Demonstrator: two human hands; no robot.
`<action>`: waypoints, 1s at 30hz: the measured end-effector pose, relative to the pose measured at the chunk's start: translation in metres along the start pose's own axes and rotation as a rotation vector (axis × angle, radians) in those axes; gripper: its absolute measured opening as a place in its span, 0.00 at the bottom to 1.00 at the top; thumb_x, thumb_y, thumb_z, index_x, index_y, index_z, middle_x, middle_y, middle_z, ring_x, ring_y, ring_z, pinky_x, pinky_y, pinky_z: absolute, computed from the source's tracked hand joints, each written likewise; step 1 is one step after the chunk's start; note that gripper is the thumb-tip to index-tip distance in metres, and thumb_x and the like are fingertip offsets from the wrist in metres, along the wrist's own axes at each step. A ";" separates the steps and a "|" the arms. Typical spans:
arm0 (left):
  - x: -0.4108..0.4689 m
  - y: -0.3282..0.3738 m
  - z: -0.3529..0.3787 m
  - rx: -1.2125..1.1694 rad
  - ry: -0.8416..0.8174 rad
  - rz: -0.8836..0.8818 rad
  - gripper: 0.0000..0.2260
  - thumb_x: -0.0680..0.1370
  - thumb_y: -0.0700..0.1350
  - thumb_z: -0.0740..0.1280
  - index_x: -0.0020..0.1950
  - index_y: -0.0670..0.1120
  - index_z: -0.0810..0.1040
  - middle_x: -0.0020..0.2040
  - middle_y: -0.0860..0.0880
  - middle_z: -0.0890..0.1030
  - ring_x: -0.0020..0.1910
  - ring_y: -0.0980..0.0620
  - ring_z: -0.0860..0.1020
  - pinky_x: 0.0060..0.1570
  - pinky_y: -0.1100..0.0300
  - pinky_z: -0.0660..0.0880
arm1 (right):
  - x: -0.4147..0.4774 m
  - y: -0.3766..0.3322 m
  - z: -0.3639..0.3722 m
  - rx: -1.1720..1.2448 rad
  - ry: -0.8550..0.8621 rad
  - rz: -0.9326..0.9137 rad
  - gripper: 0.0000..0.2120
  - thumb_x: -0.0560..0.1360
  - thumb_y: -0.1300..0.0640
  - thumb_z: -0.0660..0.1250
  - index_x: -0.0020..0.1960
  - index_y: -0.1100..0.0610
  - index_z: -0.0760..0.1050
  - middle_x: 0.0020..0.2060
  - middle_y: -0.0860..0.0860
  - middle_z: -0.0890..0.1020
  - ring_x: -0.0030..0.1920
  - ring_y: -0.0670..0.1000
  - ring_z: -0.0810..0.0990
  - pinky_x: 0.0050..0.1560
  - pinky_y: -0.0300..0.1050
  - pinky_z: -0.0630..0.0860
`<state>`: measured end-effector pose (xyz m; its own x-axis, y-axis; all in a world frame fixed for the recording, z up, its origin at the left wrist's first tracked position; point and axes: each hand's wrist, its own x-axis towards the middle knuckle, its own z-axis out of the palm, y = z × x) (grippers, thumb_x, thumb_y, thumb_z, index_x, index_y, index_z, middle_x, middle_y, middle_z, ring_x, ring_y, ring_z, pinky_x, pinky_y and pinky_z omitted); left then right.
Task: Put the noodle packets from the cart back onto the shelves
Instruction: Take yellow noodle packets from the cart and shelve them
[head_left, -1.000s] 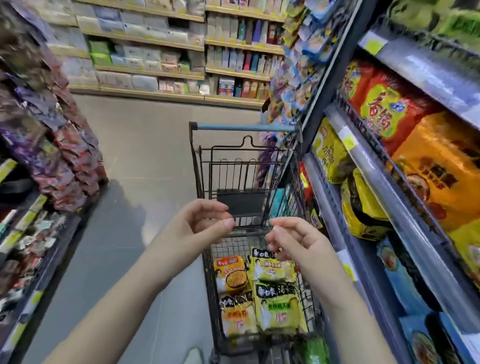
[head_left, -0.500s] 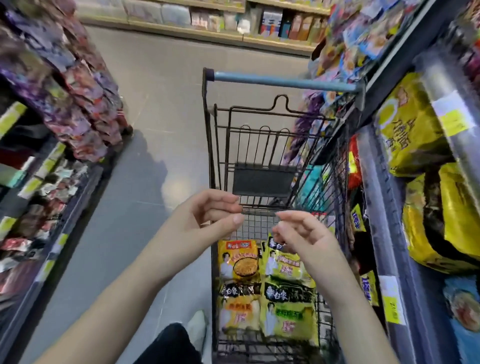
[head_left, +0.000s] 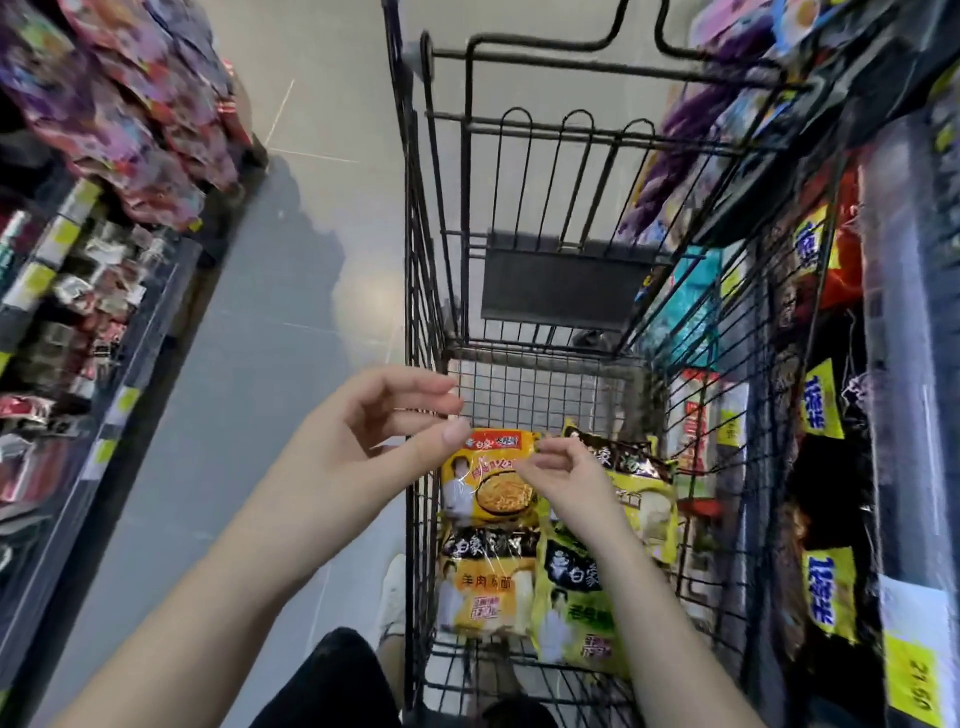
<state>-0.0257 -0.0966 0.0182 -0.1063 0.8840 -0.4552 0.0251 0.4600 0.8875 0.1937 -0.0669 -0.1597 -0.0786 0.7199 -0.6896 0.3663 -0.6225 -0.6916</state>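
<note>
1. Cart: black wire cart standing in the aisle, close against the right-hand shelves.
2. Noodle packets: four, all lying flat on the cart floor at the near end, in two rows of two. None is on a shelf.
 - Orange packet: far left.
 - Black-and-yellow packet: far right, partly covered by the right wrist.
 - Orange-and-black packet: near left, its top edge overlapping the orange packet.
 - Green packet: near right, touching its left neighbour.
3. Left hand: raised over the cart's left rim. Grip apart: fingers loosely curled, thumb stretched towards them, nothing between. The thumb tip shows just beside the orange packet's top left corner.
4. Right hand: raised over the packets, fingers curled, tips over the orange packet's top right corner. Contact with the packet cannot be told, so the state of this grip cannot be told.
5. Surroundings: the right shelves hold yellow, blue and red packets behind yellow price tags. The left shelves hold mixed small packets, blurred. Grey tiled floor between. A white shoe shows beside the cart.
</note>
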 end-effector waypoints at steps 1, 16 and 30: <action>0.001 -0.002 -0.001 0.003 -0.002 -0.012 0.18 0.68 0.49 0.77 0.57 0.48 0.83 0.54 0.49 0.87 0.50 0.53 0.85 0.56 0.54 0.82 | 0.008 0.006 0.005 -0.018 0.004 0.024 0.23 0.74 0.52 0.78 0.64 0.55 0.73 0.53 0.48 0.82 0.54 0.48 0.83 0.58 0.47 0.82; 0.021 -0.010 -0.024 -0.019 -0.016 -0.105 0.16 0.68 0.49 0.82 0.54 0.53 0.84 0.54 0.50 0.87 0.50 0.55 0.84 0.56 0.60 0.81 | 0.074 0.036 0.058 -0.417 0.079 0.274 0.38 0.74 0.46 0.75 0.74 0.65 0.66 0.69 0.62 0.75 0.67 0.62 0.75 0.63 0.52 0.77; 0.040 -0.016 -0.047 -0.038 -0.019 -0.101 0.19 0.63 0.57 0.79 0.53 0.58 0.84 0.55 0.51 0.86 0.50 0.54 0.84 0.55 0.59 0.82 | 0.092 0.013 0.069 -0.460 0.067 0.471 0.34 0.78 0.52 0.73 0.76 0.66 0.64 0.63 0.59 0.80 0.58 0.57 0.82 0.44 0.44 0.74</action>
<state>-0.0775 -0.0727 -0.0107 -0.0874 0.8346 -0.5439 -0.0223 0.5442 0.8387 0.1277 -0.0298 -0.2469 0.2392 0.4294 -0.8709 0.7069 -0.6918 -0.1469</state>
